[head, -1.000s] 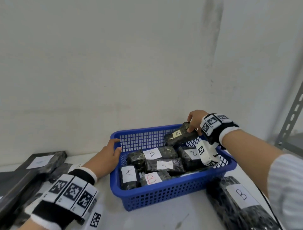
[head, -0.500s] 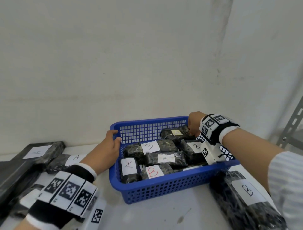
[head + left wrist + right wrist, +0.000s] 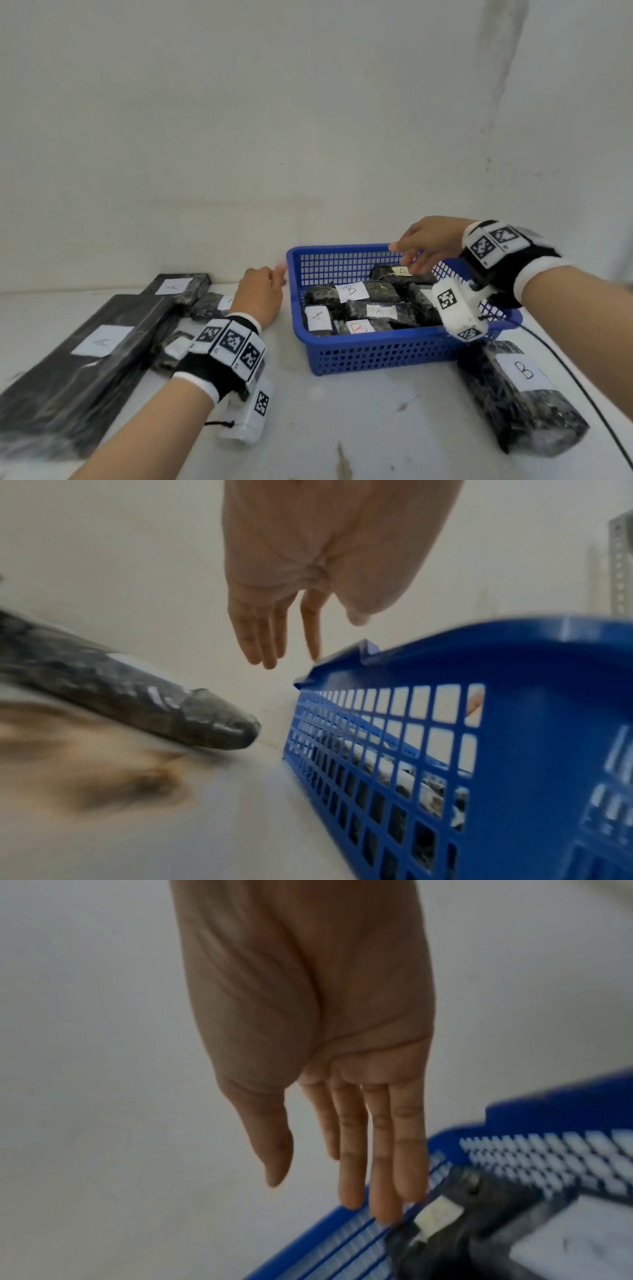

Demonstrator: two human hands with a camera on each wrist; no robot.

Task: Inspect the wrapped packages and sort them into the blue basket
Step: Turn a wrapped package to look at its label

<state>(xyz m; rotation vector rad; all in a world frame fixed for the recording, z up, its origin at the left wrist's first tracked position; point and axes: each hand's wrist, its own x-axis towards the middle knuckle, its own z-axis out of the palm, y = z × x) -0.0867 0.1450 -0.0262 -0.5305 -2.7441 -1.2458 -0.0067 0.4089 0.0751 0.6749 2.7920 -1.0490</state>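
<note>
Since a second earlier, the right hand [image 3: 428, 240] had let go of the A-labelled package [image 3: 397, 275], which now lay in the blue basket's [image 3: 394, 353] far right corner among other wrapped packages. That hand hovered above it, fingers [image 3: 380, 1150] straight, holding nothing. Meanwhile the left hand [image 3: 262, 298] had come off the basket's rim and hung beside it, fingers relaxed and empty.

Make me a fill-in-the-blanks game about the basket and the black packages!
1. The packages sit inside a basket coloured ____.
2. The big package on the table right of the basket has the letter ____ on its label.
3. The right hand above the basket is holding ____.
4. The one label in the basket written in red is the letter ____.

Missing words: blue; B; nothing; B
</note>
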